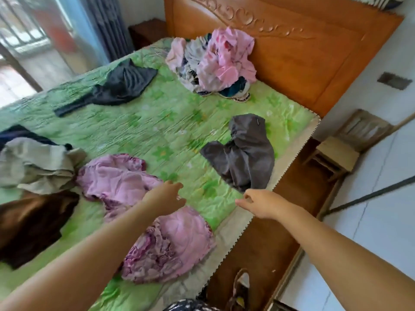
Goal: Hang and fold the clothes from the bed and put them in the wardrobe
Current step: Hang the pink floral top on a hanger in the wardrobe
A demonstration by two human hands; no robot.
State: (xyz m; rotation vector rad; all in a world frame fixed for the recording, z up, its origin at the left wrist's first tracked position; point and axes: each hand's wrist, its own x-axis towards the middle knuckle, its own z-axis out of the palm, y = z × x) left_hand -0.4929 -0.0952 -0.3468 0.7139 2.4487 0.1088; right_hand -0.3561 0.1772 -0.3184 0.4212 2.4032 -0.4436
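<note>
green floral quilted bedspread (157,122) covers the carved wooden bed (303,59); crumpled grey garment (247,153) is near its edge. left hand (166,196) and right hand (260,204): released, grasping nothing.

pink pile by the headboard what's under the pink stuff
Under the pink garment show grey fabric and a dark blue piece, all on the green bedspread. Anything deeper is covered.

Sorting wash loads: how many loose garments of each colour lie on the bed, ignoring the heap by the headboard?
Grey garments: 2
Purple garment: 1, apparently joined under the arm
Beige garment: 1
Brown garment: 1
Navy garment: 1
Total: 6
</note>
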